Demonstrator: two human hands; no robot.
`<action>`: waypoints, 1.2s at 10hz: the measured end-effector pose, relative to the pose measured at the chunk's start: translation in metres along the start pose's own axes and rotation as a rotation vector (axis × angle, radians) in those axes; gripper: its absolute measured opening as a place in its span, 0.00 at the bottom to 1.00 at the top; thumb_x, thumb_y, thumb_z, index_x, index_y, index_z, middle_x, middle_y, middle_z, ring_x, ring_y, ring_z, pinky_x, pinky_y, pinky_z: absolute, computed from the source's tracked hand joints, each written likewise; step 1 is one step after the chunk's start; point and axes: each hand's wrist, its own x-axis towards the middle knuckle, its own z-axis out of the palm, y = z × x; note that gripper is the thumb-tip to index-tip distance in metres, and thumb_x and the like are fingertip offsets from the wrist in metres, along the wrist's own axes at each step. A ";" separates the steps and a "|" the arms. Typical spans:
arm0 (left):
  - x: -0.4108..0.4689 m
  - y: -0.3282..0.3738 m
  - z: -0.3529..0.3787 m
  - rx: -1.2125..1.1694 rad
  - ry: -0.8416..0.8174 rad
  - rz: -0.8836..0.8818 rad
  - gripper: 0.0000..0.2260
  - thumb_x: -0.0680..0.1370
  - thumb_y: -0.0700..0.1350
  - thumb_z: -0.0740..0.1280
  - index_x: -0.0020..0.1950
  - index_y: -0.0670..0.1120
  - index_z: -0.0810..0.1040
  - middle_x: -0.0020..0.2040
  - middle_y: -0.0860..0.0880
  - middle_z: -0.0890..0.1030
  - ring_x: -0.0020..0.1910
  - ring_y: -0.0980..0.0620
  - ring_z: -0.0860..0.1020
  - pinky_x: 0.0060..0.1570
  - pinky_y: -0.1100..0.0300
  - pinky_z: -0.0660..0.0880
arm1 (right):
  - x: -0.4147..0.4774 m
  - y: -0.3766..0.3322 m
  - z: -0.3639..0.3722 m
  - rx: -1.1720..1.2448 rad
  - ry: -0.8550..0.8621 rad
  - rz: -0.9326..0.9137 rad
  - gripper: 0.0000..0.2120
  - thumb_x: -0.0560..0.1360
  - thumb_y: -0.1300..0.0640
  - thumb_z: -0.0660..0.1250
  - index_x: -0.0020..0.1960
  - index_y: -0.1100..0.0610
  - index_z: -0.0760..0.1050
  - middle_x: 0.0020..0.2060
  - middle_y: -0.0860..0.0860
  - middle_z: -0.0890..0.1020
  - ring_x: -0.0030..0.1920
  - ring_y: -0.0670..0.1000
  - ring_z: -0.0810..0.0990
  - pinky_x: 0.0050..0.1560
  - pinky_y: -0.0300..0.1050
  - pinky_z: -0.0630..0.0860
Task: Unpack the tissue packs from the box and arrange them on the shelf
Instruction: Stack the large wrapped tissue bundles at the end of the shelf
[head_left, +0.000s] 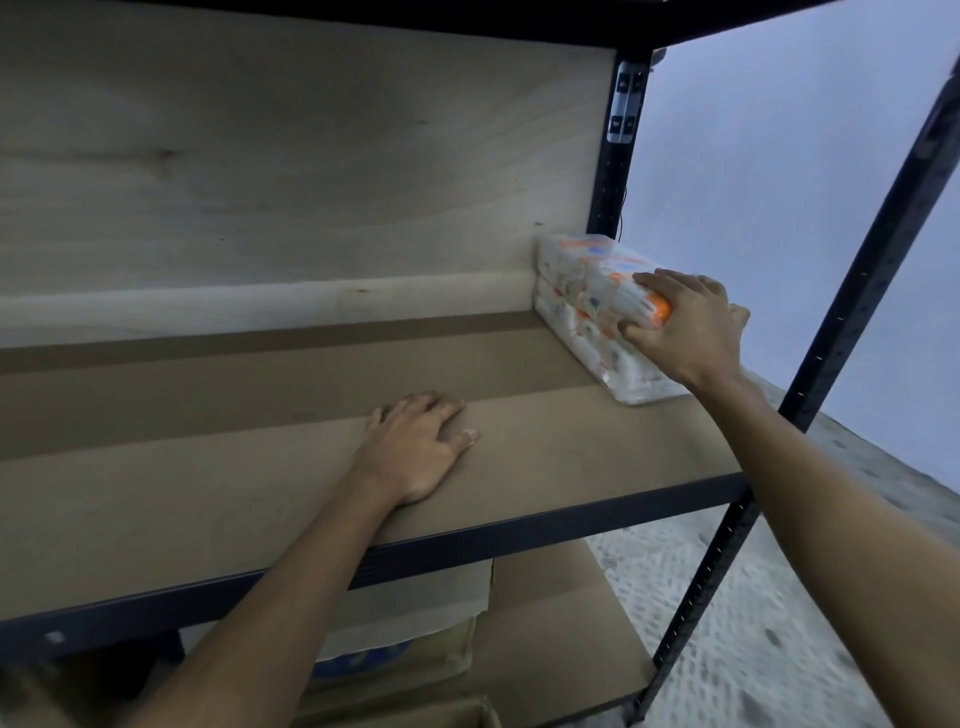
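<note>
At the far right end of the shelf (311, 493), tucked into the back corner, lie the tissue packs (597, 312), wrapped in clear film with orange and blue print. They look to be two packs, one stacked on the other (the film makes the seam hard to read). Their long axis runs from the rear panel toward the front edge, angled a little to the right, with one short end against the wooden back board (311, 171) and the other facing the person. That placement seems deliberate: starting in the corner gives two firm sides to square against and leaves the rest of the board free for a row.

On the upper pack sits the right hand (685, 327), fingers spread over its near end and thumb pressed on the side face, clamped lightly on the wrapper; by the look of it this is a push or a squaring-up, not a lift. Well apart to the left, the left hand (415, 447) lies flat and empty on the bare shelf with its fingers loosely together, probably bracing the reach.

Dark metal uprights (852, 291) frame the unit. Below, on the lower level, a cardboard box (431, 639) with an open flap shows partly, its contents hidden.
</note>
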 end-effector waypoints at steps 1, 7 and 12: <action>-0.001 0.000 0.000 0.000 -0.004 -0.001 0.24 0.80 0.63 0.52 0.75 0.57 0.62 0.77 0.52 0.59 0.76 0.52 0.56 0.74 0.46 0.52 | 0.003 0.004 0.003 -0.025 -0.024 -0.001 0.28 0.67 0.40 0.69 0.67 0.42 0.71 0.68 0.45 0.73 0.70 0.55 0.64 0.61 0.60 0.62; 0.001 0.001 0.000 0.008 -0.009 -0.012 0.24 0.79 0.63 0.52 0.75 0.58 0.61 0.77 0.53 0.59 0.76 0.52 0.56 0.74 0.47 0.51 | 0.015 0.011 0.018 0.014 -0.041 -0.047 0.30 0.66 0.38 0.67 0.67 0.42 0.70 0.68 0.47 0.71 0.71 0.54 0.61 0.62 0.59 0.58; 0.002 0.000 0.001 0.002 -0.003 -0.007 0.25 0.79 0.64 0.52 0.74 0.58 0.62 0.77 0.53 0.59 0.76 0.52 0.57 0.74 0.47 0.51 | 0.012 0.007 0.005 0.002 -0.068 -0.035 0.29 0.68 0.36 0.60 0.68 0.42 0.70 0.70 0.46 0.71 0.73 0.53 0.61 0.65 0.61 0.56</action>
